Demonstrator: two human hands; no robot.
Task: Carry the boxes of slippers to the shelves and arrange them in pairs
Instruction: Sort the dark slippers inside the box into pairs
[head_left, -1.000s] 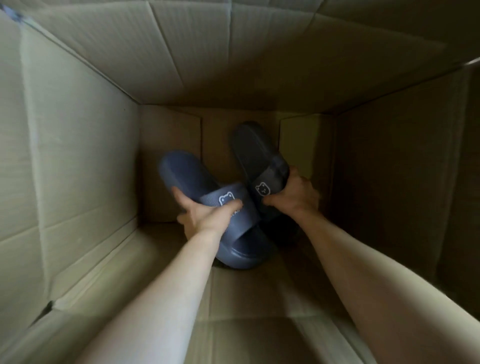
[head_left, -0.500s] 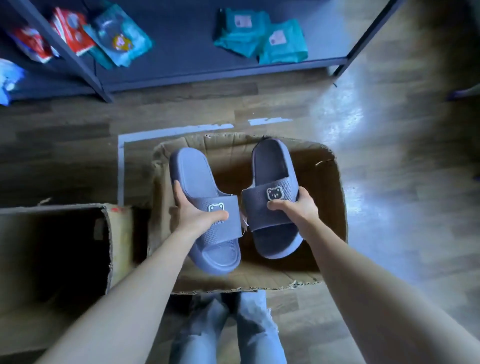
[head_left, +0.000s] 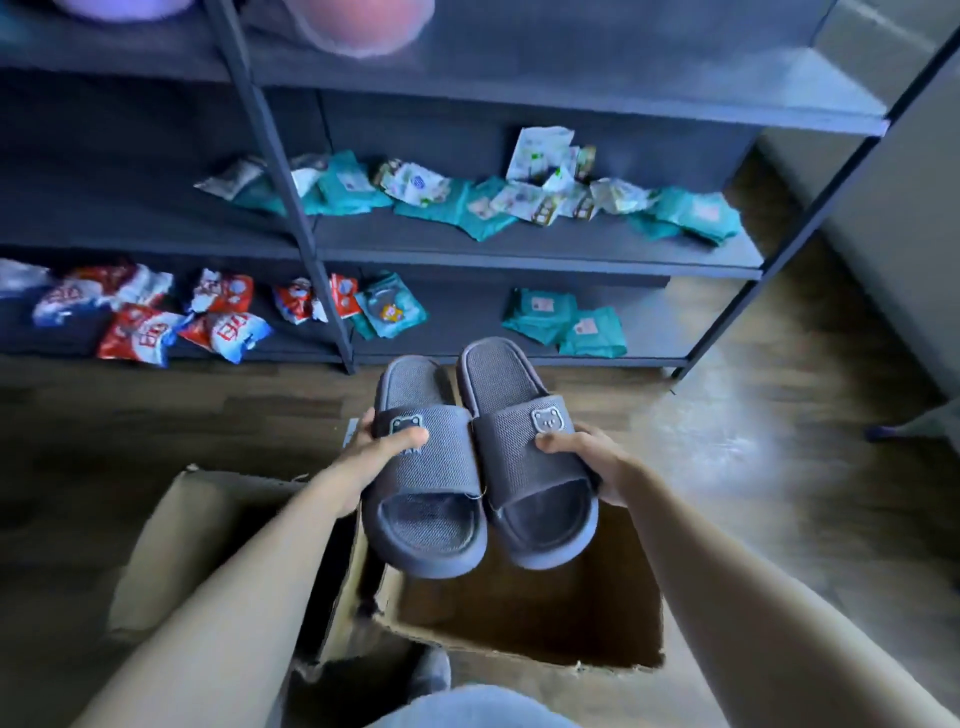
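- two slippers, touching side by side: left hand (head_left: 375, 448) grips the left slipper (head_left: 427, 512) by its strap, right hand (head_left: 589, 460) grips the right slipper (head_left: 527, 467).
- two boxes: slippers above the far edge of the open box (head_left: 470, 647); second box (head_left: 171, 545) just left.
- bare floor (head_left: 727, 441) before the shelves (head_left: 519, 259).

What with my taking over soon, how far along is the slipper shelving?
Done: one pair is out, above the open box. In hand: left hand grips the left slipper, right hand the right slipper. Left: setting this pair onto the shelves, where packets lie.
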